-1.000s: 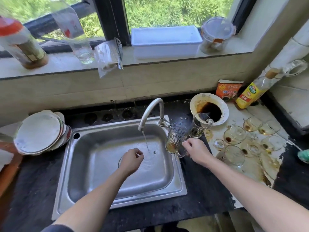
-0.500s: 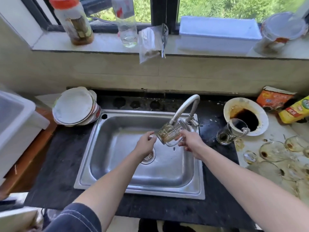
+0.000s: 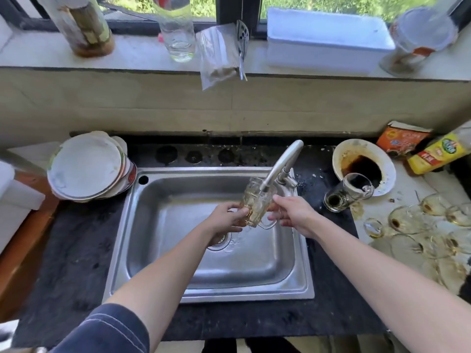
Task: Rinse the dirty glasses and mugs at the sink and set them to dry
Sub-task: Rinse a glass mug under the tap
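A clear glass mug (image 3: 256, 203) with brownish liquid inside is held under the tap spout (image 3: 279, 167), over the steel sink (image 3: 178, 250). My left hand (image 3: 225, 219) grips the mug's body from the left. My right hand (image 3: 293, 212) holds it from the right, by the handle side. A second dirty glass mug (image 3: 348, 191) lies on its side on the black counter to the right. Several stained glasses (image 3: 420, 225) lie further right on the pale surface.
A stack of plates (image 3: 86, 166) sits left of the sink. A dirty white bowl (image 3: 363, 164) with dark residue, a yellow-labelled bottle (image 3: 438, 154) and an orange packet (image 3: 402, 138) stand at the right. The windowsill holds a jar, a glass, a bag and a white box (image 3: 326, 39).
My right hand brought the mug from the counter edge to under the spout. My left hand rose from the basin and took hold of the mug. The view shifted left.
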Available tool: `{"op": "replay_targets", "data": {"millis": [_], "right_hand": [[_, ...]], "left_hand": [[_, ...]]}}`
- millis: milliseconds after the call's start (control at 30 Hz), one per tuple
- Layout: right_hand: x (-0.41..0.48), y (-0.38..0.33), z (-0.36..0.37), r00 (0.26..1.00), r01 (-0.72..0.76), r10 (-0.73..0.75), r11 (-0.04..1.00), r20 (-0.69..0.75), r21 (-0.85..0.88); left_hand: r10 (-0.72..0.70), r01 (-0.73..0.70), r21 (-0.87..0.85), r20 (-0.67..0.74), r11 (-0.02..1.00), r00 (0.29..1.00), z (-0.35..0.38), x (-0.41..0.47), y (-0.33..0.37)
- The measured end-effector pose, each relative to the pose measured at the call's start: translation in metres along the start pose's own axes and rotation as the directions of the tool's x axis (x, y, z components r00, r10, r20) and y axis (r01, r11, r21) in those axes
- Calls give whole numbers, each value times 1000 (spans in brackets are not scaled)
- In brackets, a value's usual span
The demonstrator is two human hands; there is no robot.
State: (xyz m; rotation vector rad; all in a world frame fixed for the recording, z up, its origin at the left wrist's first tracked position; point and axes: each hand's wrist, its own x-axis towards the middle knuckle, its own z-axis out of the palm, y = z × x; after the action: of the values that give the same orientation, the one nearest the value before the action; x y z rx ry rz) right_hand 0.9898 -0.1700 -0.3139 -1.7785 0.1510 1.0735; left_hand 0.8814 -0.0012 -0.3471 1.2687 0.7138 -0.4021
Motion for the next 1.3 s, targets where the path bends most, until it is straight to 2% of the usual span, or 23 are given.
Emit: {"op": "replay_targets", "data": {"millis": [67, 267, 433, 567, 633, 700, 767, 967, 1033, 1133, 1233, 1300], "right_hand": [[0, 0, 0, 1000, 7, -6, 999, -11, 36], [0, 2, -7, 998, -31, 23, 987, 52, 161], [0, 3, -13, 997, -59, 48, 978, 62, 200], [-3, 5, -16, 993, -91, 71, 971, 96, 222], [-5, 3, -17, 996, -71, 62, 986, 61, 153], [-4, -3, -20, 999, -20, 19, 1000, -37, -18], [-4, -13, -24, 997, 10, -18, 995, -77, -100], [-4, -31, -25, 1000, -4, 11, 948, 21, -319], [-2, -33, -23, 999, -9, 24, 953, 44, -303], [1, -32, -22, 998, 37, -25, 979, 62, -198], [5, -21, -16, 996, 73, -64, 985, 63, -157], [9, -13, -13, 995, 87, -79, 986, 57, -145]], "left_hand": [[14, -14, -3, -19, 1000, 1000, 0, 2, 1], [-10, 20, -147, 63, 989, 998, -2, 0, 8], [47, -44, -78, 34, 996, 998, 7, 1, 16], [31, -26, -70, 71, 997, 997, 9, 1, 21], [29, -25, -62, 66, 998, 997, 9, 1, 22], [51, -48, -45, 49, 998, 998, 9, 0, 21], [97, -98, 13, 31, 995, 995, 10, -1, 22], [234, -237, 238, 41, 942, 971, 18, -3, 26], [254, -253, 235, 28, 938, 967, 16, -1, 22], [263, -257, 102, -44, 961, 964, 12, 3, 14], [153, -159, -38, -124, 987, 980, 15, 4, 14], [76, -79, -9, -165, 997, 983, 20, 5, 20]]}}
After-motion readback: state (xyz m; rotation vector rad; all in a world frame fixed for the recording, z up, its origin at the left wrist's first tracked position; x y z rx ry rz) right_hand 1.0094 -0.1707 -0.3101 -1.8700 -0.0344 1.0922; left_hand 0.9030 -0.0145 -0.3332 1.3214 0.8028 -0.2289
